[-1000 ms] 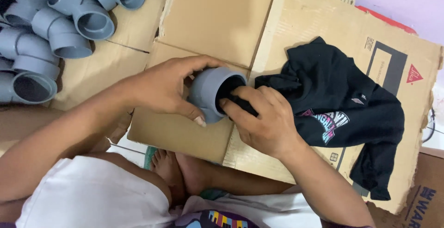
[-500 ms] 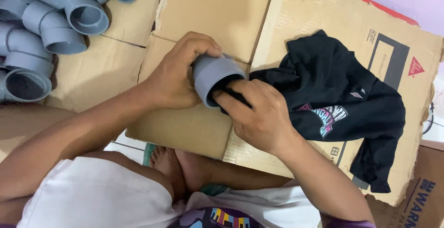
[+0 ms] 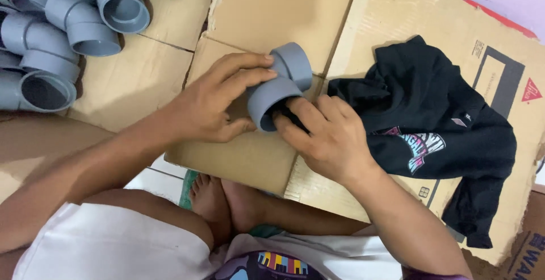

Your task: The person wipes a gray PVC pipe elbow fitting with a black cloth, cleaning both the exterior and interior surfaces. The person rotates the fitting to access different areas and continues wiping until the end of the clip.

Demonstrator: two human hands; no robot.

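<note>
Grey pipe elbow (image 3: pixel 279 84) | gripped under left hand (image 3: pixel 218 98) fingers, its open mouth just left of right hand (image 3: pixel 329 138) | black cloth (image 3: pixel 423 126) pinched by right fingertips, pressed into that mouth, trailing rightward behind the hand

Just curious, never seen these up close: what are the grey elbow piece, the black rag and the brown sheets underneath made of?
Grey elbow fitting: likely moulded plastic, smooth matte walls.
Black cloth: soft knit fabric, probably cotton; it crumples and carries a print.
Brown sheets: corrugated cardboard, with torn, creased edges.
</note>
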